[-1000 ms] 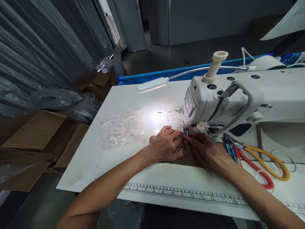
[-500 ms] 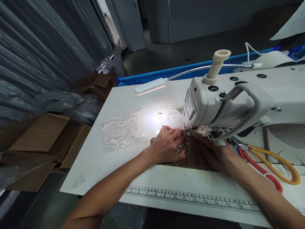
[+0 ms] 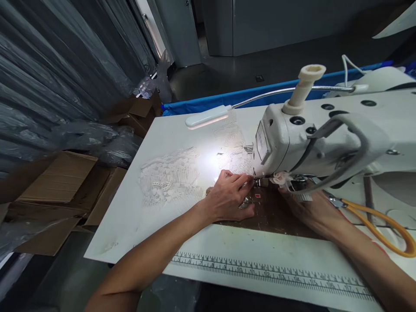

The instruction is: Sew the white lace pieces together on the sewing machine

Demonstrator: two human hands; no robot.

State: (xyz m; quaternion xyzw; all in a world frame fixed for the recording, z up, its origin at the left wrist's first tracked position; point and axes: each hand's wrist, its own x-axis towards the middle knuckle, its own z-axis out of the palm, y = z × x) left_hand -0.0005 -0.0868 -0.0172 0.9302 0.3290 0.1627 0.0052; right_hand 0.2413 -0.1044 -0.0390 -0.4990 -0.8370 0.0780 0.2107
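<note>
My left hand (image 3: 229,197) lies palm down on white lace (image 3: 169,180) and the brown plate area (image 3: 276,216) just left of the needle of a white sewing machine (image 3: 325,138). Its fingertips press the lace near the presser foot (image 3: 260,183). My right hand (image 3: 310,208) rests on the brown patch under the machine head, its fingers mostly hidden by the machine. The lace spreads left and back over the white table (image 3: 136,216), lit by a small gooseneck lamp (image 3: 208,117).
Yellow-handled scissors (image 3: 383,221) lie right of my right hand. A printed ruler (image 3: 260,271) runs along the table's front edge. Cardboard boxes (image 3: 55,186) and plastic-wrapped bundles (image 3: 84,134) stand left of the table. A blue edge (image 3: 208,103) borders the back.
My right hand has slid right and further under the machine head, uncovering more of the brown patch. The view has shifted slightly, hiding the red scissors. My left hand holds its place.
</note>
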